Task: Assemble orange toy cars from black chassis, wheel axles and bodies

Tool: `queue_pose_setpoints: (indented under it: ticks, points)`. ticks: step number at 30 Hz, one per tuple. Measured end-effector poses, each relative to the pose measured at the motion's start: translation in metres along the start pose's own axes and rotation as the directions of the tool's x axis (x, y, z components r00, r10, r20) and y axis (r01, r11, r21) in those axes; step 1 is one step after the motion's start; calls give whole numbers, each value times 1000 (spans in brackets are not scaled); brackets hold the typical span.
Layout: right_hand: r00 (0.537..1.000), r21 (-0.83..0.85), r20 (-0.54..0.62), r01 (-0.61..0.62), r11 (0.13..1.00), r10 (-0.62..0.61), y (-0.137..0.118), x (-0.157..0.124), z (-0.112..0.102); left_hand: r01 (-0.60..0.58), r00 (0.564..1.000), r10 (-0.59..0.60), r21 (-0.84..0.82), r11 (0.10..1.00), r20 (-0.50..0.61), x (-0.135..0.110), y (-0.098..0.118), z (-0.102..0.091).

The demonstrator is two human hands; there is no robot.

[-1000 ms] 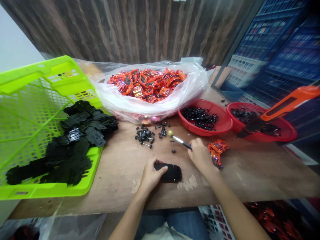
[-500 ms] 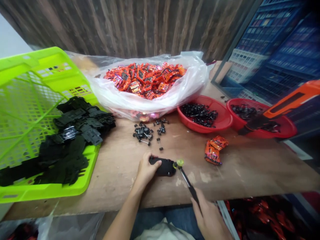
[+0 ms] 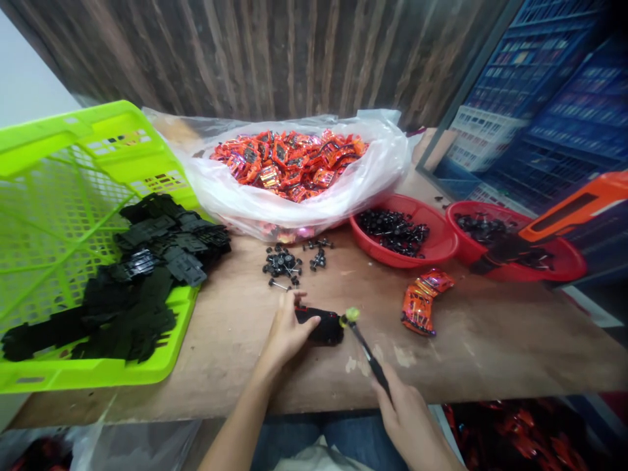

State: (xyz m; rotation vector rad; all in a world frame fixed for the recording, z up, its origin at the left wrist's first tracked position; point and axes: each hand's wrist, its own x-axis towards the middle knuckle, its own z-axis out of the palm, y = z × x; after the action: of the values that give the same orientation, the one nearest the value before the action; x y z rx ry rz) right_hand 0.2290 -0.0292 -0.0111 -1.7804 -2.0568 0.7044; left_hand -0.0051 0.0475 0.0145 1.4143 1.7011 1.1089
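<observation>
Toy car point(image 3: 321, 328), black side up at the bench's point(image 3: 235, 333) near side, is gripped by the left hand point(image 3: 289, 326); the right hand point(image 3: 409, 409) grasps a hammer point(image 3: 366, 347) at its end. Off-centre knocks could twist it loose.

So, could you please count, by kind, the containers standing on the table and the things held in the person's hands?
Green crate: 1
White plastic bag: 1
Red bowls: 2
Hammer, in the right hand: 1
Black piece, in the left hand: 1
Total: 6
</observation>
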Motion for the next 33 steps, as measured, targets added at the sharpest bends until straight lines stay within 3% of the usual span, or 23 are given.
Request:
queue_pose_setpoints:
  ticks: [3,6,8,9,13,17,21,24,25,26,28,30,32,33]
  points:
    - [997,72,-63,45,996,-40,-16,44,-13,-238,970,239,-26,971,39,-6,26,-11]
    - [963,257,-159,253,933,-218,-39,76,-28,-485,859,476,2,875,188,-14,52,-18]
    - [929,359,-169,369,857,-330,-51,83,-38,-567,792,547,-5,824,271,-18,61,-20]
    - [917,387,-158,399,832,-366,-55,83,-42,-574,784,549,-2,819,289,-20,63,-20]
    - [880,362,-151,473,804,-450,-57,77,-48,-532,823,495,71,844,278,-23,57,-19]
    - [797,200,-291,592,781,-529,-61,74,-35,-558,823,525,136,819,217,-29,49,-8]
    - [770,140,-319,615,776,-553,-69,64,-37,-525,843,494,125,842,212,-35,48,-6]
    - [739,-7,-472,542,840,-481,-51,52,-65,-401,916,379,278,873,131,-34,34,-33]
    - [703,-80,-569,470,879,-427,-37,51,-76,-293,951,308,385,875,22,-34,25,-49]
    - [653,-150,-662,365,919,-368,-20,52,-87,-110,962,219,506,856,-161,-32,15,-66]
    - [551,-268,-776,154,951,-308,24,59,-100,250,897,108,695,674,-428,-29,-10,-99]
    - [531,-272,-816,-6,962,-227,68,72,-101,508,797,45,709,489,-603,-26,-34,-126]
    - [557,-248,-813,-68,966,-169,104,83,-92,583,768,18,710,395,-640,-21,-51,-141]
    - [582,-230,-800,-69,971,-148,115,87,-87,575,777,27,726,378,-629,-19,-57,-144]
